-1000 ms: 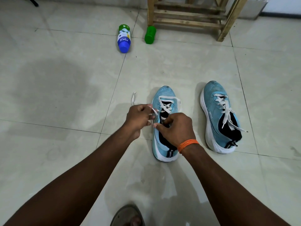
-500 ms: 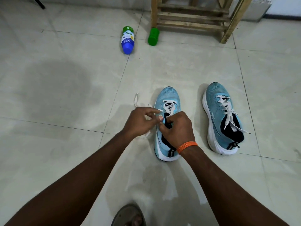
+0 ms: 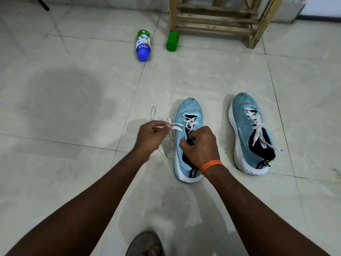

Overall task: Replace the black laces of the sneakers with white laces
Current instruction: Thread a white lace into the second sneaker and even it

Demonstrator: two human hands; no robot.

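Two light blue sneakers stand side by side on the tiled floor. The left sneaker has a white lace threaded through its front eyelets. My left hand pinches that lace and holds it out to the left of the shoe; a loose end trails on the floor behind it. My right hand, with an orange band at the wrist, grips the dark tongue and collar of the same shoe. The right sneaker is laced in white, with its ends hanging loose over the side.
A blue and green bottle and a green cap-like container lie on the floor further back. A wooden stool frame stands behind them. A sandalled foot shows at the bottom edge.
My left hand has drawn the white lace out to the left, away from the shoe. My right hand stays on the tongue of the left sneaker.
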